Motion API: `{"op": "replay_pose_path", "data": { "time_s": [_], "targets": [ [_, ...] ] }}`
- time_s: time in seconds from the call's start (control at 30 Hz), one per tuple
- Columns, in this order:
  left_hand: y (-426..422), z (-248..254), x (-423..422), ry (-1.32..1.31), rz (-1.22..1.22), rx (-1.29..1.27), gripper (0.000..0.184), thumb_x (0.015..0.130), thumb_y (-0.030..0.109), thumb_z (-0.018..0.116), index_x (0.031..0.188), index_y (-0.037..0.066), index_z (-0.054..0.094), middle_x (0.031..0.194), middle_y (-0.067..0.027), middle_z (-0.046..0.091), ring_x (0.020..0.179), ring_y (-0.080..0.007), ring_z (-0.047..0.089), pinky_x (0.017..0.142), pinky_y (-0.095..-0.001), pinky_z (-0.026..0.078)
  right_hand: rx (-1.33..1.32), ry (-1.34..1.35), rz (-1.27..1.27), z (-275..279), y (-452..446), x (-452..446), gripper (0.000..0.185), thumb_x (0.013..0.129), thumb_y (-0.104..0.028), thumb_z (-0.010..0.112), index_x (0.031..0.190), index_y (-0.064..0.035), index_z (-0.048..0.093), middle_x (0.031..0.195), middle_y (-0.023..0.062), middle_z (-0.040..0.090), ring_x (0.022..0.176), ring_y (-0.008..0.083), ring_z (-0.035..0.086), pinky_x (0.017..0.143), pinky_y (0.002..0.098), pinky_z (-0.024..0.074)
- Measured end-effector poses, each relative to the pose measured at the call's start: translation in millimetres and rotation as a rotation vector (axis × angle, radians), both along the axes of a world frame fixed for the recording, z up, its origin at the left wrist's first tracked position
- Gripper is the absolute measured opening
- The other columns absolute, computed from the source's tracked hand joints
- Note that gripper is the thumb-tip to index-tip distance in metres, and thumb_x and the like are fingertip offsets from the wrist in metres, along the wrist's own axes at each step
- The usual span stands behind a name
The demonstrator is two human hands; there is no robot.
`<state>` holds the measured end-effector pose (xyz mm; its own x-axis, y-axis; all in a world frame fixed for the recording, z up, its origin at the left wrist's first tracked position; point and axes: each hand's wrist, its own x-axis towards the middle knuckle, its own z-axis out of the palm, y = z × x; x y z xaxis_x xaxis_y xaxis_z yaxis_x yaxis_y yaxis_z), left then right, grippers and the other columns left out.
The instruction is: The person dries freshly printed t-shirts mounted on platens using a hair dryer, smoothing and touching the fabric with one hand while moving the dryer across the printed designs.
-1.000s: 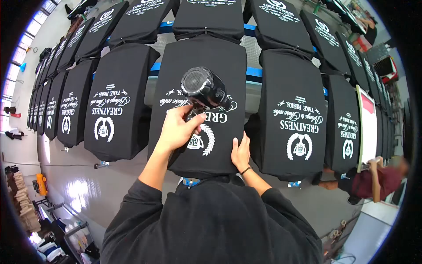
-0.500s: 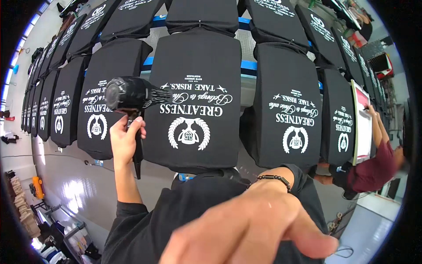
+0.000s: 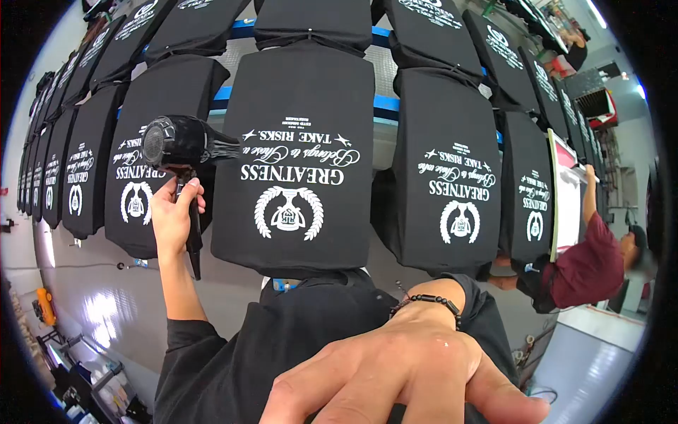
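Observation:
My left hand is closed around the handle of a black hair dryer, whose nozzle points right over a black T-shirt. White lettering and a wreath emblem are printed on that shirt, which lies on a board in front of me and appears upside down. Close to the camera, my right hand reaches toward me with its back showing. Its thumb and fingers are spread, the fingertips are cut off by the lower edge, and no object shows in it. A beaded bracelet circles that wrist.
More printed black shirts line both sides, with a second row behind a blue rail. At right, a co-worker in a maroon top has a hand on a framed screen. A cable runs at lower left.
The view has shifted slightly, so the shirts and hair dryer sit further left. My right hand's fingers look more spread. The left hand keeps its hold on the dryer.

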<state>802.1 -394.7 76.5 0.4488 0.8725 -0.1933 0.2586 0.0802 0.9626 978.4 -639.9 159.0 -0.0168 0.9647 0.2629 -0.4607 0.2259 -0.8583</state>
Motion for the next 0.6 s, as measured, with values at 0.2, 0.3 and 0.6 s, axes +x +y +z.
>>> {"op": "replay_pose_path", "data": {
  "time_s": [0.2,0.3,0.6],
  "targets": [
    [-13,-2,44,-0.024,-0.164,-0.03,0.016,0.088,0.011,0.067,0.089,-0.005,0.063,0.073,-0.0059,0.063,0.059,-0.0095,0.058,0.054,-0.0235,0.047,0.028,0.021,-0.084,-3,-11,1,0.062,0.099,-0.047,0.041,0.131,0.0049,0.052,0.138,0.0198,0.048,0.125,0.0335,0.049,0.101,0.0424,0.0409],
    [-29,-3,73,-0.046,-0.291,-0.081,0.018,0.088,0.012,0.067,0.088,-0.006,0.062,0.073,-0.0066,0.063,0.058,-0.009,0.058,0.054,-0.0234,0.047,0.049,0.033,-0.123,-4,-23,4,0.062,0.099,-0.047,0.041,0.131,0.005,0.052,0.138,0.02,0.048,0.125,0.0336,0.049,0.101,0.0424,0.0408],
    [-73,-11,139,-0.056,-0.482,-0.084,0.02,0.089,0.014,0.066,0.094,-0.006,0.065,0.065,-0.0021,0.061,0.055,-0.0065,0.057,0.052,-0.0216,0.046,0.11,0.045,-0.165,-4,-47,-9,0.063,0.099,-0.048,0.041,0.131,0.0054,0.052,0.138,0.0205,0.048,0.125,0.034,0.049,0.102,0.0425,0.0407]
  ]
}}
